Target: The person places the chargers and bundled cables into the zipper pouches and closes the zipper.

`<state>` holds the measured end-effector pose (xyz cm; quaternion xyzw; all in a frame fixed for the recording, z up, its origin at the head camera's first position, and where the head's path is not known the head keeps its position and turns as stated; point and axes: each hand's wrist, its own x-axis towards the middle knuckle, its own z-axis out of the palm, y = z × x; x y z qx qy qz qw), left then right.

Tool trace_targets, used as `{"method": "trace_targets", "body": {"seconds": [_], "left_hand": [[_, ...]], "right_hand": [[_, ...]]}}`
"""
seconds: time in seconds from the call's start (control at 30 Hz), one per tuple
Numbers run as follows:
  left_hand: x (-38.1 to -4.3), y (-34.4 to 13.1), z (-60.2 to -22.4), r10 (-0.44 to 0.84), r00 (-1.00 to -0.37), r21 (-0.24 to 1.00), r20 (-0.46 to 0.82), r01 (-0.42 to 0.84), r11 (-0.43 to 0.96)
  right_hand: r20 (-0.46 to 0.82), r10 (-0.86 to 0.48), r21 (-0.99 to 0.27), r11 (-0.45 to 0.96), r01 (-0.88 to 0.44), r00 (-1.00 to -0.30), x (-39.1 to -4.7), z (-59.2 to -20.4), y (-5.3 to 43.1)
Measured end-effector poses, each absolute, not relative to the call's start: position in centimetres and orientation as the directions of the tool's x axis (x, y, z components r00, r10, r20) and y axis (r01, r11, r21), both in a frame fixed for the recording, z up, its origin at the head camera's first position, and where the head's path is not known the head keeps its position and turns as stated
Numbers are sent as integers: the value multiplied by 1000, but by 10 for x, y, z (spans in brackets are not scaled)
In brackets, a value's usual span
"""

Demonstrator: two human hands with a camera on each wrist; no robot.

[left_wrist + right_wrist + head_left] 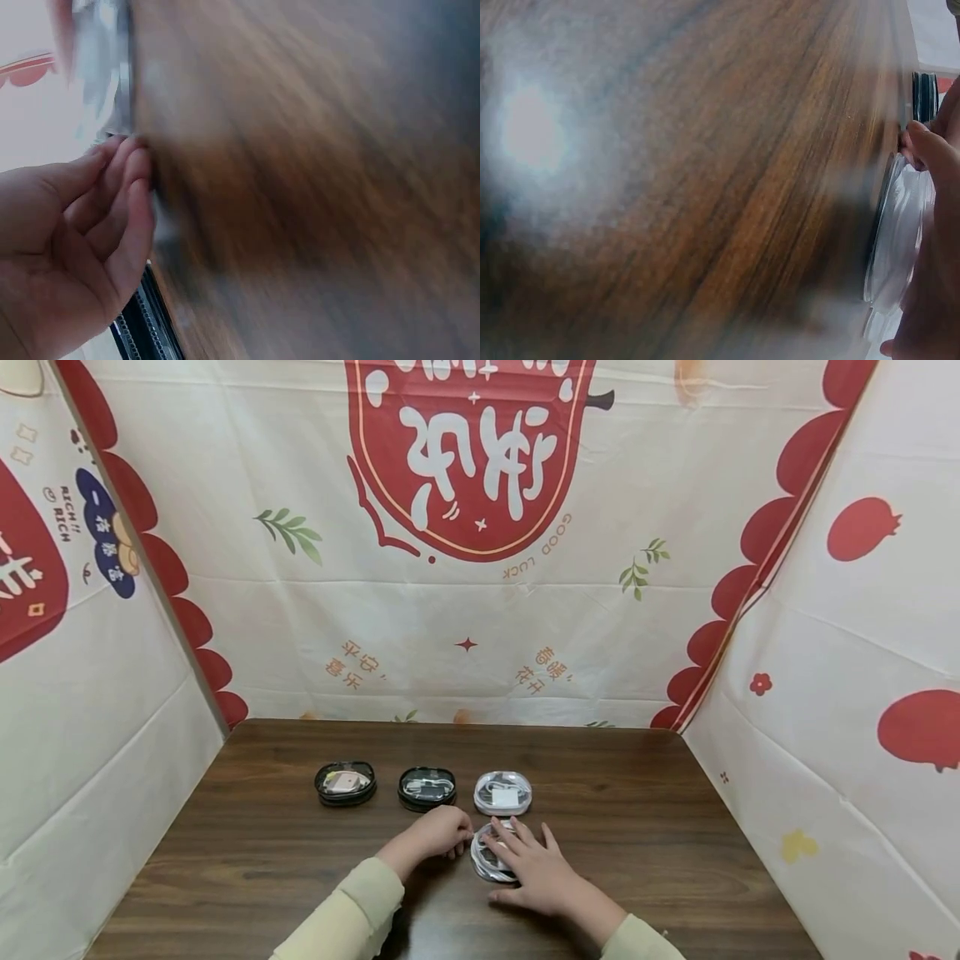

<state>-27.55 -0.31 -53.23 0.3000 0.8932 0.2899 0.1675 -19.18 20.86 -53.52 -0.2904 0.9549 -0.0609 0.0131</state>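
Note:
A clear oval zip case with white trim lies on the wooden table, partly covered by my right hand. That hand rests on its top with fingers spread and straight, the thumb out to the near side. My left hand is at the left edge of the same case. Its thumb and curled fingertips come together there in a pinch, seen also in the left wrist view, where the left hand meets the clear case. The small part between the fingertips is hidden. Cable loops show inside the case.
Behind the hands, three similar cases stand in a row: a black-trimmed one with a pinkish item, a black-trimmed one with a white cable, and a white-trimmed one with a white charger. Printed cloth walls enclose the table.

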Motion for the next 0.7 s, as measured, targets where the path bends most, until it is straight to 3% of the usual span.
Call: {"method": "trace_targets", "body": {"seconds": [0.17,0.53,0.7], "left_hand": [[-264,-9,-527,607,-762,793,-226,218,569],[-245,-12,-526,627,-731,863,-272,104,495],[-236,-13,-531,568,-779,916,-267,-22,401]], "right_hand": [[-34,-539,-138,837,-530,-842,-193,-534,207],[-31,-526,-149,843,-517,-850,-193,-535,207],[-23,-518,-190,842,-505,-855,-192,-536,205]]}}
